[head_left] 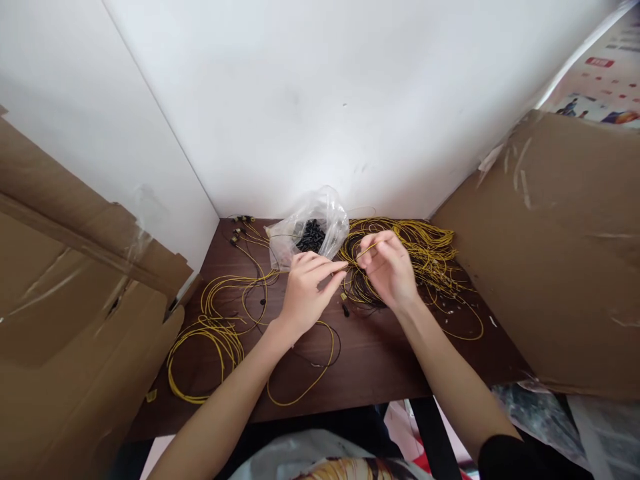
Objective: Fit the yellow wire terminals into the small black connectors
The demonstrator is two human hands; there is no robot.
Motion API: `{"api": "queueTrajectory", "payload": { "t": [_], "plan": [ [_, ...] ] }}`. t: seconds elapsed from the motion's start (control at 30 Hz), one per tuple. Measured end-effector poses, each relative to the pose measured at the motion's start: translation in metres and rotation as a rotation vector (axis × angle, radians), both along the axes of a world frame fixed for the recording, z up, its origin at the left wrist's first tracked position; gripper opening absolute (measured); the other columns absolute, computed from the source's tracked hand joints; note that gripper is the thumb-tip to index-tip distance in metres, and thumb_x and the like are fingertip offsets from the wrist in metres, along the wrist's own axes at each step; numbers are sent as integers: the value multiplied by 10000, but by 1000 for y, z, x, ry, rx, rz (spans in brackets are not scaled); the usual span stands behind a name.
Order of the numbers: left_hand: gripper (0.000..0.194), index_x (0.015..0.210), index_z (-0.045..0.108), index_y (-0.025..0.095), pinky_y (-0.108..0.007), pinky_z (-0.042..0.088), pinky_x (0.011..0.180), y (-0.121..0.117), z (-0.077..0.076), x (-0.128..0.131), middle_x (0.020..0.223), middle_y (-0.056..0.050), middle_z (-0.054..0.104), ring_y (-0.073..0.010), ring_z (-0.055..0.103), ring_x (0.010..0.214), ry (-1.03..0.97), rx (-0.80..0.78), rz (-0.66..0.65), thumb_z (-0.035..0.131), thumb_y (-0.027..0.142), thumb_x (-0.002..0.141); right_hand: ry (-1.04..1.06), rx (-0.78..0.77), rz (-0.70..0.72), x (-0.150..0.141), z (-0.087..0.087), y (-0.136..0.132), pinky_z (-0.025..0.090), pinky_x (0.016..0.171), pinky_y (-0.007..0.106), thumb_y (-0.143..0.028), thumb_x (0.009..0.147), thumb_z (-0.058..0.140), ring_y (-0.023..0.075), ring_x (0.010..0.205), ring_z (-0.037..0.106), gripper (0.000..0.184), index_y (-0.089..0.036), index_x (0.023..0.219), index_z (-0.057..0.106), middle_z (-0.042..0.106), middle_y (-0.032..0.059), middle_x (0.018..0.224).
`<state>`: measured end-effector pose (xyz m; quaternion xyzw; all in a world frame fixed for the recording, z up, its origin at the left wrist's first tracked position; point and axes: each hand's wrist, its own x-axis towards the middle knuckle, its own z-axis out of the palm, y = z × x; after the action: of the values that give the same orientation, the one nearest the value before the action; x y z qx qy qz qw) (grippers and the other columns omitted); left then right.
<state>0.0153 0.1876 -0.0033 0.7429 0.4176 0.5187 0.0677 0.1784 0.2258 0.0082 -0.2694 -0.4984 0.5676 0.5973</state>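
Note:
My left hand [313,287] is over the middle of the table, its thumb and forefinger pinched together. What lies between those fingertips is too small to make out. Close by on the right, my right hand [390,267] pinches a thin yellow cable [371,248] between thumb and fingers. A short gap separates the two hands. Below them on the tabletop lie a small black part [345,311] and a small yellow piece [343,296]. One loose loop of yellow and black cable [300,403] curves under my left wrist.
A clear plastic bag [285,240] of small black parts [311,235] stands against the white wall. Behind my right hand spreads a big heap of yellow cables [430,243]. Coiled yellow cables [173,373] lie left. Cardboard [560,253] walls flank the brown table [370,367].

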Motion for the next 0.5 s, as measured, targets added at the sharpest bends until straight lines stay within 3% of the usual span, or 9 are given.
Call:
{"api": "queueTrajectory", "payload": {
  "t": [0.17,0.27,0.37,0.5],
  "plan": [
    [117,901,725,197,-366,437,778,3,3,-5,779,-23,729,-160,591,732,-106,-30,-64,623,204,844,110,212,-163,22,55,2,444,534,229,-410,782,677,76,528,507,211,-277,809,516,656,-52,762],
    [138,924,728,191,-344,462,735,3,6,-5,737,-22,729,-155,593,700,-197,-71,-135,611,195,852,12,269,-178,28,75,-7,471,545,243,-396,754,719,91,554,558,237,-272,805,525,666,-42,743],
    [131,913,732,179,-346,467,743,2,8,-5,750,-27,738,-155,601,695,-233,-82,-137,622,185,842,-62,236,-129,24,74,-17,483,533,242,-381,776,700,100,580,595,216,-255,816,530,681,-24,763],
    [120,897,735,178,-334,480,725,1,7,-5,756,-30,741,-155,611,704,-278,-117,-142,633,196,834,9,135,-116,20,54,-25,471,511,210,-329,790,686,91,596,601,170,-242,820,542,662,-28,718]
  ]
}}
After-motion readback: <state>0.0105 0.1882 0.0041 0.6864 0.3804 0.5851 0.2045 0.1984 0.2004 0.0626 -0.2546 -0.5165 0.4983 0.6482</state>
